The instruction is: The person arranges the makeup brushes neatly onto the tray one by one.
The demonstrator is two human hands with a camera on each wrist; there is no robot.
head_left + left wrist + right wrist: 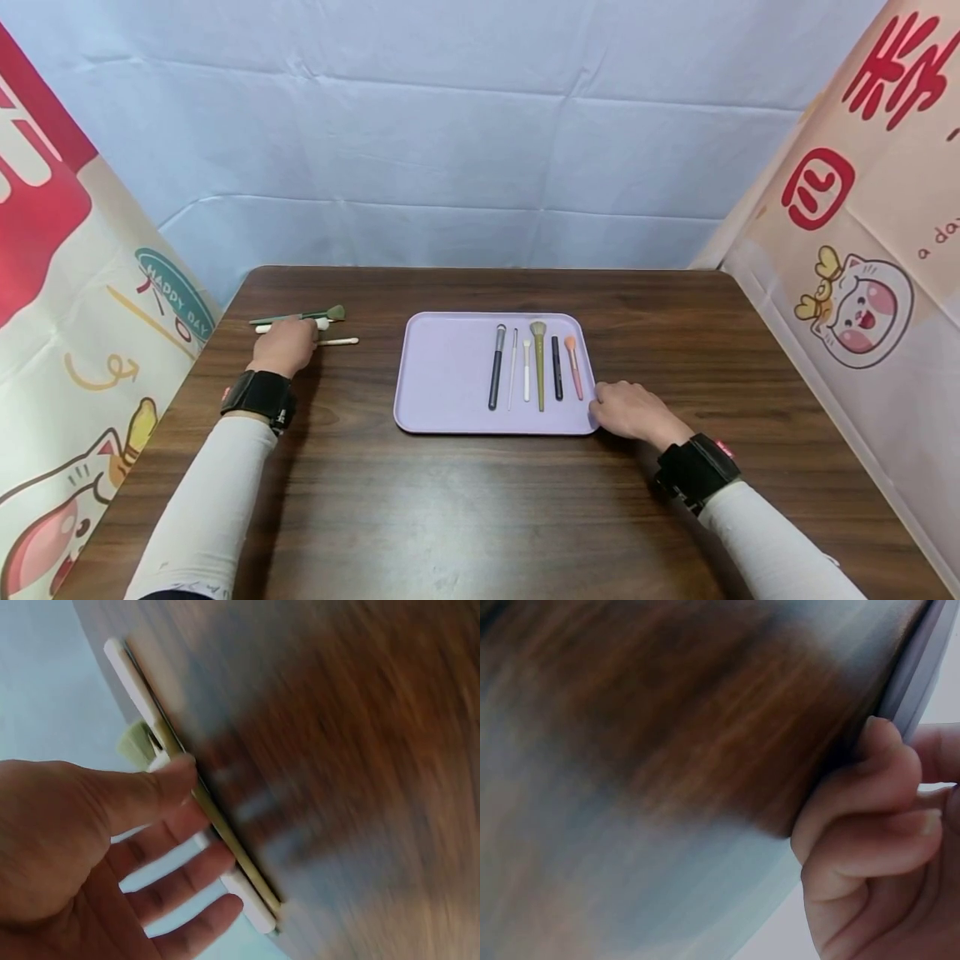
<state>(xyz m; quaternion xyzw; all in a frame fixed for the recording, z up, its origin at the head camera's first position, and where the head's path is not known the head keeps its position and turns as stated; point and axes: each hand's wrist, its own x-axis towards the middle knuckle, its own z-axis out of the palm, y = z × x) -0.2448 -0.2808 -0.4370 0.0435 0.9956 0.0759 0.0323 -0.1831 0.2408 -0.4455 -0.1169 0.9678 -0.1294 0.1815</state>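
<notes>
On the left of the table, my left hand (287,346) pinches a slim makeup brush (225,829) between thumb and fingers. This brush has a gold-coloured length and a pale end, which points right in the head view. Right beside it lie a green-headed makeup brush (335,313) and a thick white makeup brush (322,323), both partly behind the hand. My right hand (630,410) grips the near right corner of a lilac tray (442,375), fingers curled at its rim. Several makeup brushes lie side by side on the tray's right half, including an olive one (540,367) and a pink one (574,367).
A dark wooden table (450,517) carries everything. Pale blue cloth (450,150) hangs behind its far edge. Printed cloths stand along the left side (97,333) and the right side (862,250).
</notes>
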